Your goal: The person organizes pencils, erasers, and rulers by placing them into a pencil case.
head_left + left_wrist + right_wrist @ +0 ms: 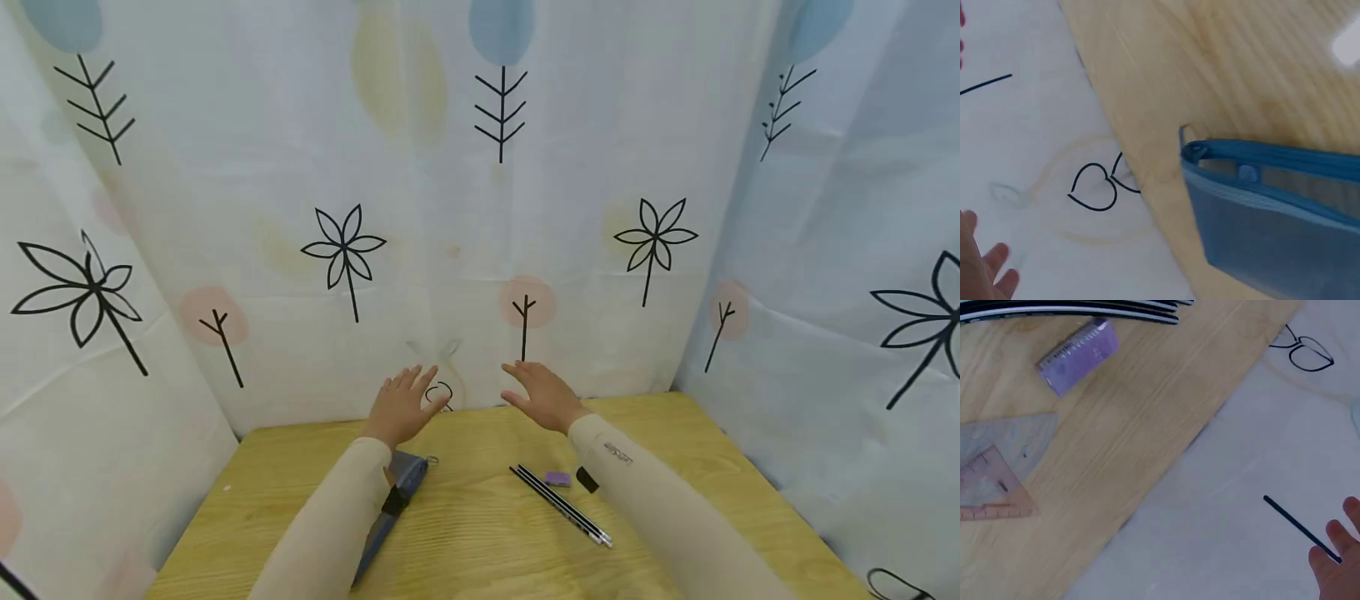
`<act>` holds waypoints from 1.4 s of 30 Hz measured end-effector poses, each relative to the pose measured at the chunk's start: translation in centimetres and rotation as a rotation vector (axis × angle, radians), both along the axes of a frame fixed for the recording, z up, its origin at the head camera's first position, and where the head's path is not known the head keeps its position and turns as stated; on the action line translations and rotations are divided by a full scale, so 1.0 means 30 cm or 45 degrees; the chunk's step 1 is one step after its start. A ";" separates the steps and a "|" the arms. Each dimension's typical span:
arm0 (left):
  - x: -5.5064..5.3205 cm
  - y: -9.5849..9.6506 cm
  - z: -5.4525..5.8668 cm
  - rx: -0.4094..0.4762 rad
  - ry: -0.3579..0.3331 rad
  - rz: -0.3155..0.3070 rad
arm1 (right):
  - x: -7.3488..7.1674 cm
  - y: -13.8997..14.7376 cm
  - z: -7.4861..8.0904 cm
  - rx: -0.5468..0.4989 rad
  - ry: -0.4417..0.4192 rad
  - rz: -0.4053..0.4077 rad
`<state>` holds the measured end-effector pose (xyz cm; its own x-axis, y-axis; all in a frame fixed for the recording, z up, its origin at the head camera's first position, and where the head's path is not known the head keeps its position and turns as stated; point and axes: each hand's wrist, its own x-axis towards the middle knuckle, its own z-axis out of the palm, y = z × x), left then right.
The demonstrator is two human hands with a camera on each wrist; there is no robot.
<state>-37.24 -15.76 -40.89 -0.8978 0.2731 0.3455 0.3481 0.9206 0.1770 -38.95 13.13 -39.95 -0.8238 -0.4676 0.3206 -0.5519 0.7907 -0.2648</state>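
Note:
Both my hands are raised above the far edge of the table, apart from each other, with fingers spread and nothing held. Below the left hand (401, 408) lies a blue zip pouch (1272, 231), partly covered by the left forearm in the head view. Its zipper gapes along the top in the left wrist view. Nearer the right hand (547, 398), several black-and-silver striped pencils (558, 504) lie side by side at a slant. Beside them is a purple eraser (557, 478) in a clear wrapper.
In the right wrist view, a clear protractor (1038, 437) and a pinkish set square (1013, 487) lie overlapping; the right arm hides them in the head view. A patterned white curtain (450, 208) hangs behind and along both sides of the wooden table (465, 517).

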 end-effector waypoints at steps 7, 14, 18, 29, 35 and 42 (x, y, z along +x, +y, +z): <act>0.165 -0.108 -0.141 0.063 0.232 0.146 | 0.178 0.024 -0.128 -0.215 -0.086 -0.168; 0.311 -0.159 -0.281 0.205 0.185 0.263 | 0.296 0.073 -0.235 -0.193 -0.151 -0.251; 0.365 -0.168 -0.318 0.266 0.134 0.297 | 0.334 0.092 -0.287 -0.179 -0.220 -0.233; 0.437 -0.176 -0.403 0.401 0.081 0.403 | 0.349 0.114 -0.377 -0.189 -0.185 -0.220; 0.435 -0.170 -0.440 0.418 0.003 0.439 | 0.351 0.122 -0.400 -0.196 -0.125 -0.231; 0.426 -0.166 -0.450 0.414 0.084 0.436 | 0.339 0.125 -0.400 -0.203 -0.107 -0.207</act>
